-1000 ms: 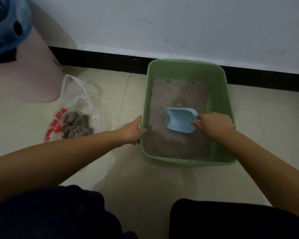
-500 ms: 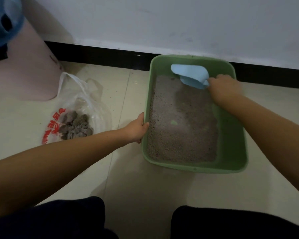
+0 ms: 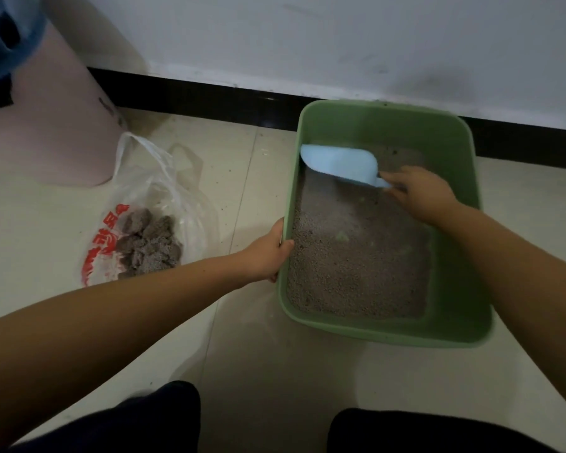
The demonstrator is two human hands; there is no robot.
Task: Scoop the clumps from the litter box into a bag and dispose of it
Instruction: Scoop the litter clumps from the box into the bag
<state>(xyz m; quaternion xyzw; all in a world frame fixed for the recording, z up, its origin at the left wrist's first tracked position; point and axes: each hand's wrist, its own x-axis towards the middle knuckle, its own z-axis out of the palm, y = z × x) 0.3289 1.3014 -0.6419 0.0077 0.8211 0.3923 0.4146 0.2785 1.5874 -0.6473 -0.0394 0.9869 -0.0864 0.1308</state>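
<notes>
one pink bin (image 3: 56,125) at 10 o'clock; one plastic bag (image 3: 151,204) with grey clumps (image 3: 147,245) on the floor. left hand (image 3: 265,253) fingers grip the one green litter box (image 3: 451,335) rim. right hand (image 3: 422,194) fingers pinch one blue scoop (image 3: 337,163) at 12 o'clock inside.

Red print on the plastic bag (image 3: 151,204), too blurred to read.

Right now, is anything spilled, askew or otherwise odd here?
Nothing major. The litter box sits slightly skewed to the wall, and small dark specks, likely stray litter, dot the floor near the open bag.
</notes>
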